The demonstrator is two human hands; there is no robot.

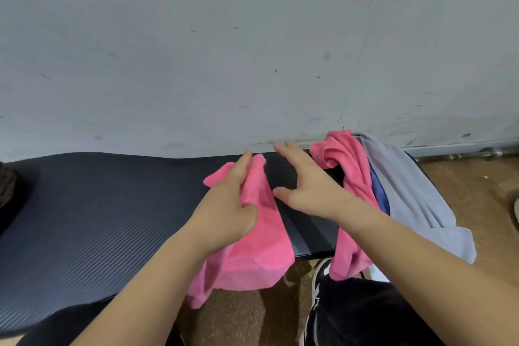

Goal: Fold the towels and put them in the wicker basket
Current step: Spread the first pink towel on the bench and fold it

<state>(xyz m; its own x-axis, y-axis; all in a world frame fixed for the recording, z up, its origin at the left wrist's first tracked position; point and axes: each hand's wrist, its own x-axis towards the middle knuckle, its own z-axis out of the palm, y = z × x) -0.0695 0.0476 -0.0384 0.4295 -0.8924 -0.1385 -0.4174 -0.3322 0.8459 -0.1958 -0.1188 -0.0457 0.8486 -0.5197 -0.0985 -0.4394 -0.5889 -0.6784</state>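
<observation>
While my left hand pinches the pink towel hanging off the dark mat's edge, my right hand hovers with fingers spread wide, holding nothing, near a second pink towel and a grey cloth.

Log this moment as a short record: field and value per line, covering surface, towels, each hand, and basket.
surface: dark ribbed mat against a grey wall
towel in hand: pink towel, unfolded, near end hanging off the mat's front edge
left hand: left hand gripping the pink towel near its far end
right hand: right hand open, fingers spread above the mat, holding nothing
waiting pile: second pink towel, grey towel and a blue cloth between them, heaped at the mat's right end
wicker basket: not in view
</observation>
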